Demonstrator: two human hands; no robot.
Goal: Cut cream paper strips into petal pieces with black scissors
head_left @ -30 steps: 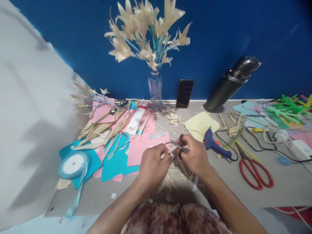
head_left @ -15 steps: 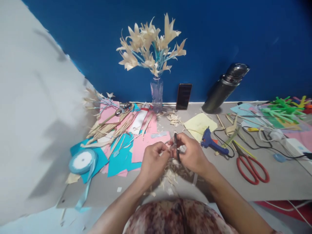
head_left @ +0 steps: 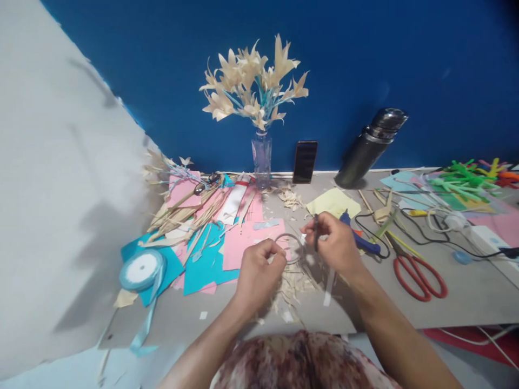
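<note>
My left hand point(head_left: 263, 267) is closed, its thumb and fingers pinching the left side of a thin grey ring point(head_left: 300, 249). To the right of the ring, my right hand point(head_left: 335, 246) grips what looks like small scissors with black handles point(head_left: 316, 232), seen nearly edge-on. A small pale glint shows by its fingertips. The hands are apart, both raised over the table. Beneath them lie pale shavings and scraps point(head_left: 294, 289). A whitish strip point(head_left: 329, 289) lies just below my right hand.
Blue ribbon roll point(head_left: 141, 266), blue and pink sheets point(head_left: 208, 265), and dried husks point(head_left: 178, 213) lie left. A bottle vase point(head_left: 263, 162) of husk flowers, phone point(head_left: 305, 162) and flask point(head_left: 368, 148) stand behind. Right are a glue gun point(head_left: 365, 243), red-handled scissors point(head_left: 419, 276) and cables.
My hands have parted: the right one has moved right and slightly up with the dark scissors. The grey ring in my left hand now shows clearly. The view has shifted slightly.
</note>
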